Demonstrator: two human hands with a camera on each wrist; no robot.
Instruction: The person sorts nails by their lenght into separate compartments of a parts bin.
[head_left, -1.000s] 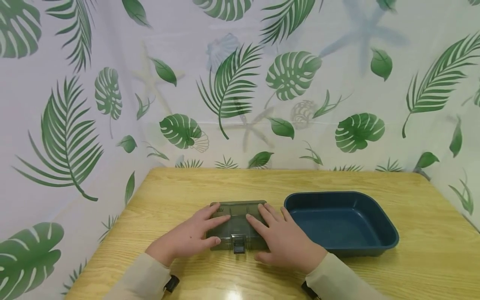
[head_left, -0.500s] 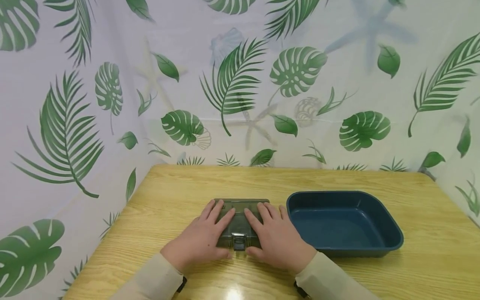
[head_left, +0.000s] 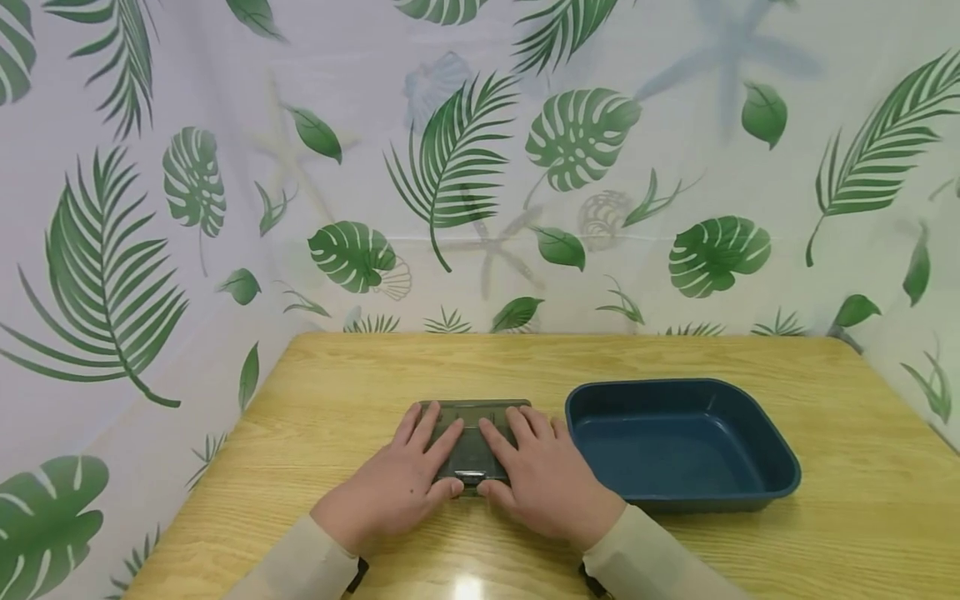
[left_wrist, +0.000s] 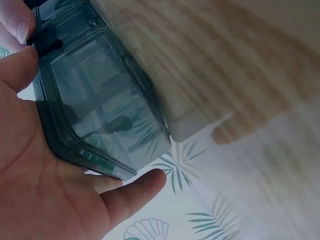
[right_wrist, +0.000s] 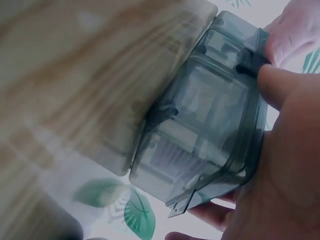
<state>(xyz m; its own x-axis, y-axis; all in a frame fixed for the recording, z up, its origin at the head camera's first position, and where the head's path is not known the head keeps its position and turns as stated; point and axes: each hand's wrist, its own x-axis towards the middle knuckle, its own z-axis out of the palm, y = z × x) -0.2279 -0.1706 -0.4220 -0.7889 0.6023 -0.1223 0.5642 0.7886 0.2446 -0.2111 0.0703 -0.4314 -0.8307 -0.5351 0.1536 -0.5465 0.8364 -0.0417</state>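
A smoky, see-through plastic case [head_left: 472,446] with a front latch [head_left: 470,477] lies on the table in the head view. My left hand [head_left: 393,483] rests over its left half, fingers stretched across the lid. My right hand [head_left: 551,479] spreads over the right half in the same way. Both thumbs reach to the front edge, one on each side of the latch. In the left wrist view the case [left_wrist: 95,95] shows its clear front wall, with a thumb tip right at the dark latch [left_wrist: 49,47]. In the right wrist view, faint inner partitions show through the case [right_wrist: 210,110].
A dark blue, deep rectangular basin [head_left: 678,454] stands just right of my right hand. Wood-grain tabletop [head_left: 337,375] extends around both. A leaf-printed white cloth [head_left: 480,167] hangs behind the table and along its sides.
Both hands have drawn closer together over the case, and their thumbs have come in to the latch. The latch now looks shorter from above, tipped up from where it hung down the front.
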